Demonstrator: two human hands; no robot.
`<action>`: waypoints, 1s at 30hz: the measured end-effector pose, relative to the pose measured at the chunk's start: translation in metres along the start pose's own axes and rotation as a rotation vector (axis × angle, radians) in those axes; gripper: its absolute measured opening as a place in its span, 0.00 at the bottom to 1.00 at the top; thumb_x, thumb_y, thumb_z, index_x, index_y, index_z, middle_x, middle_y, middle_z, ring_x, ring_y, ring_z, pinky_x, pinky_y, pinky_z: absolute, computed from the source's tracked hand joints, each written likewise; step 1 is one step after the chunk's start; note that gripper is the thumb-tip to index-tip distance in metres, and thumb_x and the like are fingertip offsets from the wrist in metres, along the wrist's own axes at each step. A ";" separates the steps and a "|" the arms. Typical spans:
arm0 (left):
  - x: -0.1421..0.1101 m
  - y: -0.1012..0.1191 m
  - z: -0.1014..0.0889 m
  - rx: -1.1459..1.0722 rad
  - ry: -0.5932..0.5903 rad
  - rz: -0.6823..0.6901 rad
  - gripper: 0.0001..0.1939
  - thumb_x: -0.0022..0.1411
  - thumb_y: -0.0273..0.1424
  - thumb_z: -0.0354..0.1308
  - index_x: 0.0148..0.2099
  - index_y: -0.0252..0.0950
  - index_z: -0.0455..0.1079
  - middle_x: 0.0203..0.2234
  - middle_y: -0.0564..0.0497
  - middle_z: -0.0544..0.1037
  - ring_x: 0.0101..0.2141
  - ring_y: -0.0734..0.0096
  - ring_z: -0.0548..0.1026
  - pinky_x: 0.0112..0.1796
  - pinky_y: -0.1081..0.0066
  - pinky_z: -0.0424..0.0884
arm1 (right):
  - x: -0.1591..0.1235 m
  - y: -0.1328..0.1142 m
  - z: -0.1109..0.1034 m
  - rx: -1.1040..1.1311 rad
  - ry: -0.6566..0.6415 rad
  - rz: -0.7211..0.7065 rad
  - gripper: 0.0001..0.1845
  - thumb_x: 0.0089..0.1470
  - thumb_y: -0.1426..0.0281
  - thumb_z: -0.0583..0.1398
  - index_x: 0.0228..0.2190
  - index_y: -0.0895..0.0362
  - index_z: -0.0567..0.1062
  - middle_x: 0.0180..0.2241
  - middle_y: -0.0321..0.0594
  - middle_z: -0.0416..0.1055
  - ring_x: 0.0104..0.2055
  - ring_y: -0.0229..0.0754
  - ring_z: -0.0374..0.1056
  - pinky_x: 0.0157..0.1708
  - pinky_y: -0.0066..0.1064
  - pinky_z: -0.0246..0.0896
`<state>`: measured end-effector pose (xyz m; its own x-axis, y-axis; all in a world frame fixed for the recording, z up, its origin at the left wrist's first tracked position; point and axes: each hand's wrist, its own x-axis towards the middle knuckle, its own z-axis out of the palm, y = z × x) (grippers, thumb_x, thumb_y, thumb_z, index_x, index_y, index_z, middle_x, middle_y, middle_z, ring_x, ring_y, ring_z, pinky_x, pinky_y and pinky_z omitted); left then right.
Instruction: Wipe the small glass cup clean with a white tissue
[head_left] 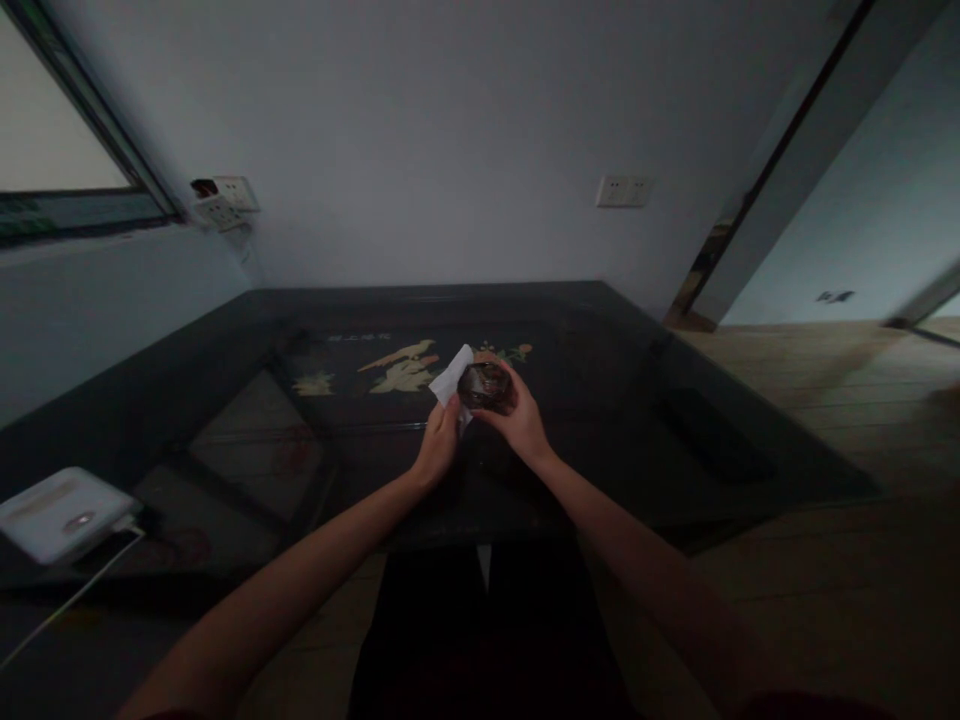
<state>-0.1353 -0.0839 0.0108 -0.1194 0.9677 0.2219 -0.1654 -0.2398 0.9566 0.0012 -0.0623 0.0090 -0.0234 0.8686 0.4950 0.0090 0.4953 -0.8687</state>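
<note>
Above a dark glass-topped table (pixel 615 400), my right hand (pixel 517 420) is closed around a small round dark object (pixel 484 385), perhaps a cup or bowl, which I cannot make out clearly. My left hand (pixel 439 445) pinches a white tissue or cloth (pixel 452 378) and holds it against the left side of that object. The two hands are close together, almost touching. The light is dim.
A white power bank (pixel 56 510) with a white cable (pixel 75 590) lies at the table's near left. A painted bird-and-flower panel (pixel 405 368) shows under the glass. Wall sockets (pixel 624 190) sit on the far wall, a window (pixel 52 150) at left, wooden floor (pixel 825 560) at right.
</note>
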 end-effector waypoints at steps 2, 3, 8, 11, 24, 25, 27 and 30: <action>-0.004 0.005 0.001 0.092 -0.039 0.087 0.21 0.62 0.42 0.52 0.51 0.34 0.69 0.47 0.46 0.76 0.55 0.61 0.67 0.57 0.64 0.57 | 0.002 -0.007 -0.004 0.071 -0.012 0.028 0.48 0.36 0.62 0.71 0.58 0.52 0.59 0.57 0.47 0.63 0.57 0.50 0.63 0.55 0.45 0.62; -0.005 0.007 0.002 0.127 -0.048 0.129 0.22 0.62 0.42 0.51 0.52 0.34 0.69 0.49 0.45 0.75 0.56 0.61 0.65 0.58 0.64 0.56 | 0.003 -0.010 -0.006 0.091 -0.011 0.034 0.48 0.35 0.62 0.71 0.57 0.52 0.60 0.56 0.47 0.64 0.56 0.50 0.64 0.55 0.45 0.62; -0.002 0.009 0.002 0.161 -0.080 0.155 0.25 0.63 0.43 0.49 0.55 0.32 0.67 0.54 0.44 0.71 0.57 0.60 0.64 0.59 0.65 0.54 | 0.003 -0.018 -0.009 0.088 -0.020 0.019 0.45 0.33 0.63 0.72 0.54 0.54 0.64 0.55 0.47 0.66 0.56 0.50 0.64 0.57 0.45 0.59; 0.005 0.005 -0.002 0.067 -0.036 0.063 0.23 0.62 0.42 0.51 0.52 0.32 0.70 0.51 0.45 0.73 0.55 0.59 0.66 0.58 0.64 0.56 | 0.002 -0.019 -0.007 0.089 -0.061 0.016 0.46 0.32 0.63 0.72 0.54 0.55 0.65 0.54 0.47 0.67 0.56 0.50 0.64 0.57 0.43 0.59; 0.016 0.027 0.003 -0.480 0.118 -0.427 0.12 0.61 0.30 0.53 0.43 0.30 0.72 0.34 0.45 0.80 0.34 0.66 0.78 0.43 0.66 0.73 | 0.000 -0.020 -0.005 0.104 -0.189 0.015 0.45 0.32 0.63 0.72 0.53 0.54 0.65 0.53 0.46 0.67 0.55 0.49 0.65 0.55 0.41 0.61; 0.017 0.027 0.004 -0.503 0.114 -0.440 0.13 0.61 0.30 0.52 0.44 0.30 0.72 0.34 0.45 0.80 0.34 0.66 0.78 0.43 0.66 0.73 | 0.000 -0.019 -0.005 0.103 -0.174 0.010 0.45 0.33 0.63 0.72 0.53 0.54 0.65 0.53 0.46 0.67 0.55 0.49 0.65 0.55 0.41 0.61; 0.017 0.027 0.005 -0.534 0.103 -0.462 0.14 0.62 0.29 0.50 0.47 0.30 0.71 0.35 0.44 0.80 0.34 0.66 0.78 0.44 0.65 0.72 | 0.003 -0.017 -0.006 0.092 -0.137 -0.013 0.44 0.33 0.63 0.72 0.54 0.54 0.65 0.55 0.46 0.66 0.55 0.49 0.64 0.56 0.41 0.60; 0.015 0.027 0.008 -0.519 0.117 -0.467 0.14 0.62 0.28 0.50 0.48 0.29 0.70 0.35 0.44 0.80 0.34 0.67 0.78 0.45 0.65 0.72 | 0.005 -0.015 -0.009 0.041 -0.096 -0.043 0.43 0.35 0.64 0.71 0.54 0.53 0.65 0.55 0.45 0.65 0.56 0.49 0.63 0.57 0.43 0.58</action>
<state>-0.1342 -0.0753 0.0412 -0.0214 0.9708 -0.2390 -0.6668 0.1643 0.7269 0.0096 -0.0648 0.0245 -0.1185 0.8401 0.5292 -0.0352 0.5291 -0.8478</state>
